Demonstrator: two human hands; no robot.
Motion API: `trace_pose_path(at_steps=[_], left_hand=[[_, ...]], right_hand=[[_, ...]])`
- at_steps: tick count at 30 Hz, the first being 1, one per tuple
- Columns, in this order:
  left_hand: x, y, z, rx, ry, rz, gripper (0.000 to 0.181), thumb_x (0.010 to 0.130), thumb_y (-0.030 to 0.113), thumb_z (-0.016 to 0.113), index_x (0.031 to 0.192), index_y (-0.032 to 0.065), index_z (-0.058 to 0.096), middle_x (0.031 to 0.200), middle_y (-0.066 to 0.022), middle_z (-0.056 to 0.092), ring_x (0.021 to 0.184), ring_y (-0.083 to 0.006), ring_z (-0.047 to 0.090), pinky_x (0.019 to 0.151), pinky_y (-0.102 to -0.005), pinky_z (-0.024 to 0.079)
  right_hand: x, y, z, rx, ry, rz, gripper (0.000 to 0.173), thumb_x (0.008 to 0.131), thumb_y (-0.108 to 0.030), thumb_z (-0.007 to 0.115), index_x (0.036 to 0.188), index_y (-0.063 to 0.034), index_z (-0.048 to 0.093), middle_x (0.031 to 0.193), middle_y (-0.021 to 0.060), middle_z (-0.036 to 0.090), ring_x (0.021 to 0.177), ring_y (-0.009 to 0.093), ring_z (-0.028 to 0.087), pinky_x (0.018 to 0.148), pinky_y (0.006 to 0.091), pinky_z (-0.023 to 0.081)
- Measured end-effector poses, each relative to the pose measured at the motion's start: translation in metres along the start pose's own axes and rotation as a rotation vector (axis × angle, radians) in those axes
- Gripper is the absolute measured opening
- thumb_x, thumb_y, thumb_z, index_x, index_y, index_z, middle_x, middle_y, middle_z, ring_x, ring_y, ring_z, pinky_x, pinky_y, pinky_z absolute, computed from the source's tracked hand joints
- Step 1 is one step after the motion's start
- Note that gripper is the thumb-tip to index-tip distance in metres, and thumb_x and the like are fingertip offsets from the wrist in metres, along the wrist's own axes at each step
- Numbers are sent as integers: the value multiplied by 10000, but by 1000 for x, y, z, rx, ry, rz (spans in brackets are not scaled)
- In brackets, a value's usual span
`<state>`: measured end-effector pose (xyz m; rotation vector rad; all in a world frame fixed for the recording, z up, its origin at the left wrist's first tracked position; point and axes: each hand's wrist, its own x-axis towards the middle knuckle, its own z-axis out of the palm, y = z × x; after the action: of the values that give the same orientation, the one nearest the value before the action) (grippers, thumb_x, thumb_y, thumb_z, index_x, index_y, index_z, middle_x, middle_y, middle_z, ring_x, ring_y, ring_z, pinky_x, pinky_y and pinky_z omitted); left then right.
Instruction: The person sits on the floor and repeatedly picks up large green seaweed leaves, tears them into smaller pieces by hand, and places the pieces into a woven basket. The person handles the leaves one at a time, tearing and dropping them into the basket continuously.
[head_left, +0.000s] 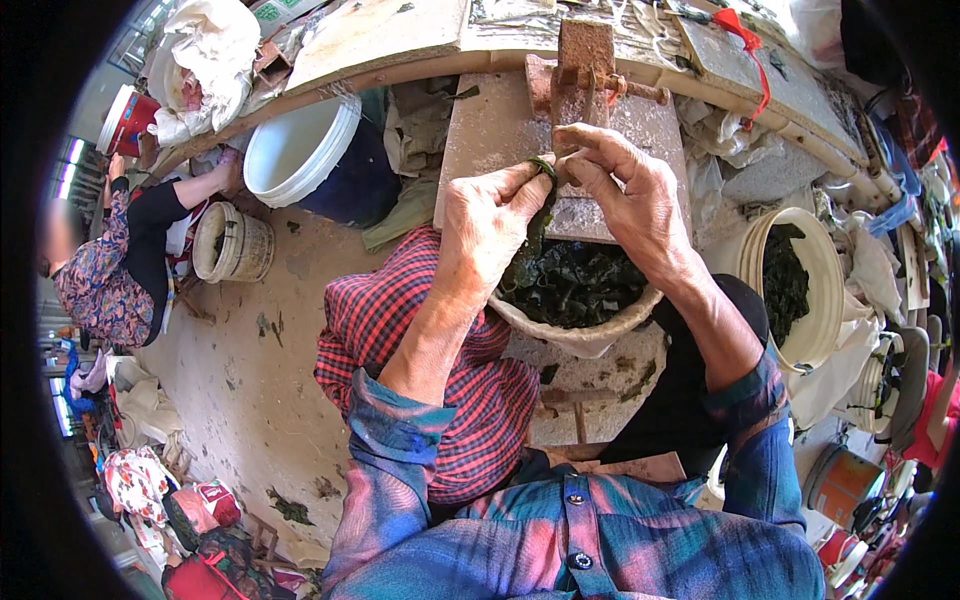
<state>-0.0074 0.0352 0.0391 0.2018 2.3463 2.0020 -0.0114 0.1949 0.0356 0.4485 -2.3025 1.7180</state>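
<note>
My left hand (491, 217) pinches a dark green strip of seaweed (541, 214) between thumb and forefinger. The strip bends over at the fingertips and hangs down behind the hand. Close to those fingertips, my right hand (634, 191) has its thumb and fingers drawn together; whether they grip the strip's end is hidden. Beneath both wrists stands a lined tub (589, 341) full of wet, dark seaweed (581, 277). Just beyond the hands, a rusty metal fixture (585, 75) is mounted on a worn board (491, 127).
A bamboo rail (405, 71) edges the worktable. A large blue tub with a white rim (352, 169) stands left, a cream bucket (821, 292) holding seaweed right. Red-checked cloth (397, 292) covers one leg. Another person (112, 277) sits far left beside a white bucket (251, 244).
</note>
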Motion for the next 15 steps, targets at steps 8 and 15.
trace_pose_path(at_steps=[8, 15], left_hand=[[-6, 0, 12, 703, 258, 699, 147, 722, 89, 727, 854, 25, 715, 960, -137, 676, 952, -256, 627, 1053, -473, 284], [-2, 3, 3, -482, 12, 26, 168, 836, 64, 675, 977, -18, 634, 941, -82, 668, 866, -127, 624, 792, -242, 510]], right_hand=[[-1, -2, -6, -173, -61, 42, 270, 835, -106, 636, 1081, 1, 609, 862, 127, 669, 777, 165, 653, 689, 267, 499], [-5, 8, -1, 616, -302, 322, 700, 882, -405, 609, 1382, -5, 328, 1107, 92, 576, 1024, 159, 543, 876, 321, 459]])
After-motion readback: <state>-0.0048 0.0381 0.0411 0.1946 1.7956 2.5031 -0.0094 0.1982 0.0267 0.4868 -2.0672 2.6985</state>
